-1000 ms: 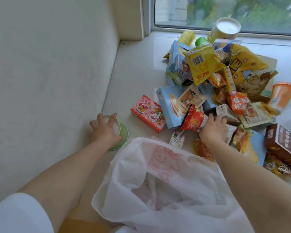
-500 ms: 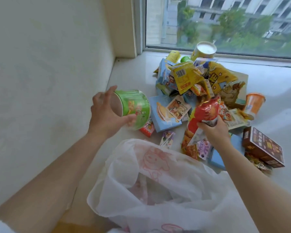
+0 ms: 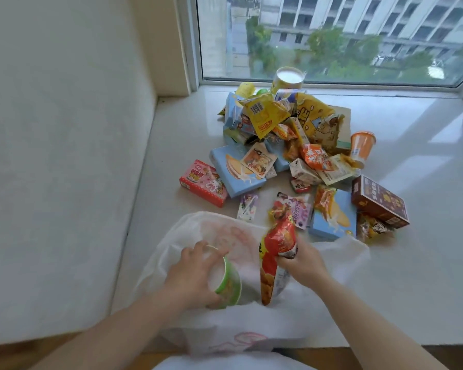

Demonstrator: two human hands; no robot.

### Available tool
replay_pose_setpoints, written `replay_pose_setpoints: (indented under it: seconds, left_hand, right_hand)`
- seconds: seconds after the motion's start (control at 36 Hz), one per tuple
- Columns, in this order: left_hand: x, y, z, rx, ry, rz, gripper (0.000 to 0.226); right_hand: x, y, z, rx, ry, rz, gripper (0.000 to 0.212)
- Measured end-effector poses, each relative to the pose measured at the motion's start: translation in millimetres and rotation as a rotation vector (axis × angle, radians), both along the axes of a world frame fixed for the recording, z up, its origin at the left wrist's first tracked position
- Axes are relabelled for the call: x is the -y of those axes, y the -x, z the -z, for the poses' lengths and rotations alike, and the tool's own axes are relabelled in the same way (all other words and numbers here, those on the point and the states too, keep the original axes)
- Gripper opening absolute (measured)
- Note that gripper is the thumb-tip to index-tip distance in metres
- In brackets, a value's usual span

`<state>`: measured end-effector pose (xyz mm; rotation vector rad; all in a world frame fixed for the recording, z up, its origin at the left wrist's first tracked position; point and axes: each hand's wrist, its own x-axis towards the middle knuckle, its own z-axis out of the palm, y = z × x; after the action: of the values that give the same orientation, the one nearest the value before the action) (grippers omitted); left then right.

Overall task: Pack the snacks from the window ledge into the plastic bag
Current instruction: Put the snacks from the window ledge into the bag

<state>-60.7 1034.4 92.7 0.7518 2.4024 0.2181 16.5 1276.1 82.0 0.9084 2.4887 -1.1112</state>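
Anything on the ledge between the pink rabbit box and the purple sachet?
Head view: one small white-and-purple packet lies between the pink rabbit-print box and the purple sachet; otherwise bare ledge.

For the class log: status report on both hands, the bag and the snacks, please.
Left hand grips green cup, right hand grips red packet. Both over open plastic bag. Snack pile on ledge. Nothing blocking.

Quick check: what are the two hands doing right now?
Left hand: closed on the green cup, over the bag.
Right hand: closed on the red packet.
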Motion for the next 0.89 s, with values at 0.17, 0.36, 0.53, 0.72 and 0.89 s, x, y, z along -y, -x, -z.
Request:
replay_pose_setpoints:
  seconds: [0.17, 0.36, 0.53, 0.72, 0.89]
  left_hand:
    - [24.6, -1.6, -4.8, -0.2, 0.176, 0.199, 0.086]
    - [41.1, 14.2, -8.6, -0.324, 0.393, 0.293, 0.085]
    - [41.3, 17.9, 4.2, -0.26, 0.358, 0.298, 0.094]
    - [-10.0, 23.9, 4.2, -0.446, 0.164, 0.542, 0.044]
    - [-87.4, 33.7, 16.0, -0.487, 0.261, 0.774, 0.066]
  right_hand:
    - [0.2, -15.2, -3.6, 0.178, -0.42, -0.452, 0.056]
    - [-11.5, -24.8, 7.2, 0.175, -0.691, -0.699, 0.042]
    - [-17.9, -27.2, 2.2, 0.143, -0.706, -0.724, 0.045]
    - [-17.0, -24.6, -20.4, -0.058, -0.648, -0.555, 0.058]
    - [-37.4, -44.7, -16.8, -0.292, -0.751, -0.454, 0.06]
